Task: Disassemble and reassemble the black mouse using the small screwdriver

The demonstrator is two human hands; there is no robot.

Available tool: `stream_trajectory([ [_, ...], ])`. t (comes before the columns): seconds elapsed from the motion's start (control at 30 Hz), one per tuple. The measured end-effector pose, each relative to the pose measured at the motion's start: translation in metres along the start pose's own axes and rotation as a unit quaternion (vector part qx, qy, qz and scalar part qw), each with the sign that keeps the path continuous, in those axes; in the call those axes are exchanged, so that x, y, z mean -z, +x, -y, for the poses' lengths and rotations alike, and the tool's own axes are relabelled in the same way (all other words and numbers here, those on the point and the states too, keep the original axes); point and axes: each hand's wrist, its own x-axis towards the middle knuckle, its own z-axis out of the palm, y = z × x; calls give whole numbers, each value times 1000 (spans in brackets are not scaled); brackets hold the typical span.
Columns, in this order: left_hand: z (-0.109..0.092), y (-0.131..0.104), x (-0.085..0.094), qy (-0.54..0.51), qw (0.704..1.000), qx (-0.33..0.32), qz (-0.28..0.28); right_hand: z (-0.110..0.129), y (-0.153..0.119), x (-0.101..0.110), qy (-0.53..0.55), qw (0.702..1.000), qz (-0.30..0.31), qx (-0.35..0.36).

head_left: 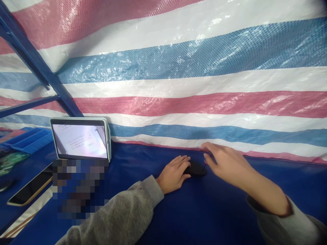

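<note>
Two bare hands meet around a black oval thing lying flat on the blue tabletop, low in the frame and a little right of centre. The left hand holds its left end, narrow, with the fingers laid over the far side and the thumb along the near side. The right hand hangs beside the other end, forefinger and thumb curved; a small reddish bit shows just below them, too blurred to tell whether they pinch it or how wide they stand. Working well here seems to depend on the left hand: even, light pressure should keep the thing from sliding on the smooth surface. Its fingertips are best kept clear of the right end, leaving the right hand room for small movements. The propped screen, at the left of the frame, stands well apart from both hands.
</note>
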Motion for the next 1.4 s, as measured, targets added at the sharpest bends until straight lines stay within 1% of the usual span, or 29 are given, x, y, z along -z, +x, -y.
stream_trajectory([
  [0.23,1,0,-1,-15,1000,8,-2,-1,1,-4,-18,1000,-24,-1],
  [0.5,1,0,-1,-17,1000,6,-7,1,0,0,14,999,-28,21],
  [0.73,0,0,0,-10,1000,-6,-6,-2,2,-4,-4,1000,-13,13],
  [0.93,1,0,-2,-11,1000,-9,-13,0,1,0,-27,999,13,-15],
  [1.03,1,0,-2,-13,1000,-10,-12,1,0,2,-18,1000,14,-19],
  [1.27,1,0,-2,-16,1000,-9,-10,-2,0,-2,29,999,4,23],
  [1.4,1,0,-2,-18,1000,-11,-13,-4,-1,-3,19,999,-2,30],
])
